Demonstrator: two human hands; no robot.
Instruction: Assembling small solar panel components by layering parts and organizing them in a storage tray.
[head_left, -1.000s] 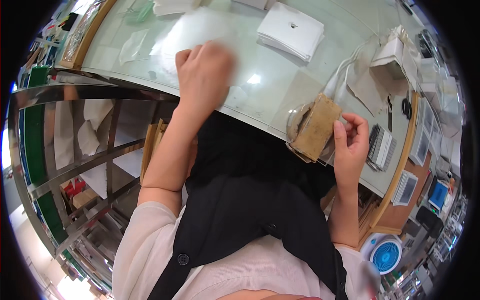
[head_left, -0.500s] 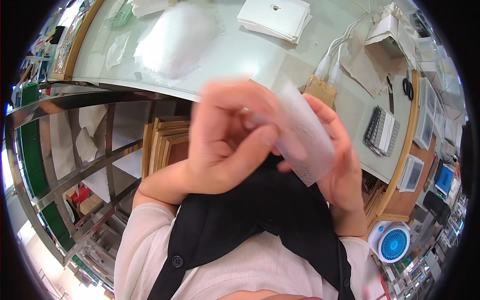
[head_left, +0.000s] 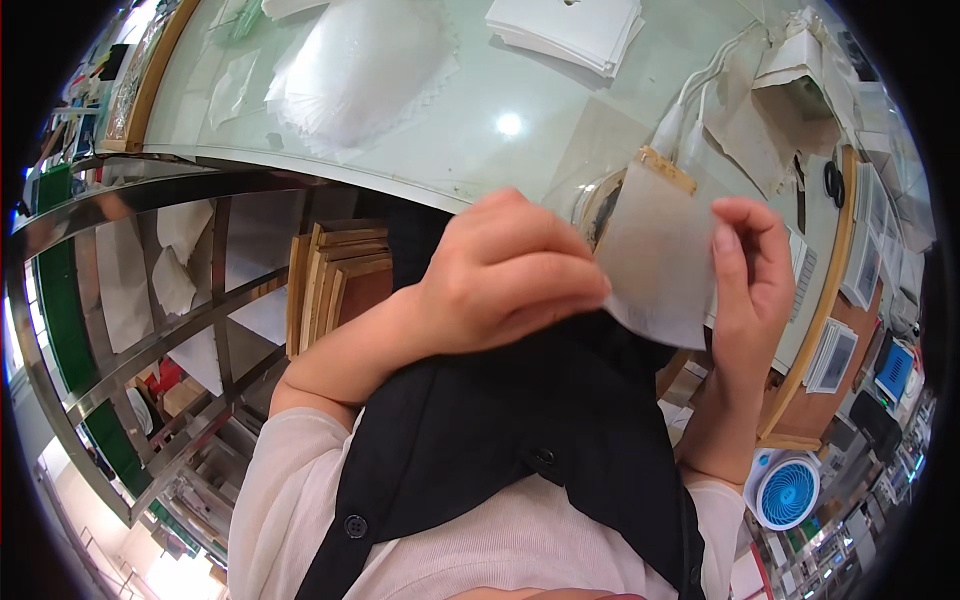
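Observation:
A thin translucent sheet (head_left: 660, 255) is stretched between my hands above the table's near edge. My left hand (head_left: 515, 275) is closed, its fingertips pinching the sheet's lower left corner. At the sheet's right edge is my right hand (head_left: 750, 275), its thumb and curled fingers gripping that side. Through the sheet a brownish shape behind it shows faintly. On the table, to the left, lies a fanned pile of similar translucent sheets (head_left: 360, 80). A stack of white cards (head_left: 570, 30) sits at the far middle.
Behind the sheet stands a tan block (head_left: 668, 168) with white cables (head_left: 690, 110). Black scissors (head_left: 833, 183) and a torn cardboard box (head_left: 795, 65) are at the right. Wooden frames (head_left: 340, 270) stand below the table beside a metal rack (head_left: 215, 290). A blue fan (head_left: 787, 492) is at lower right.
My hands have moved apart, the right one further right. The sheet, earlier tilted and blurred between them, is now spread fairly flat. My view has shifted slightly.

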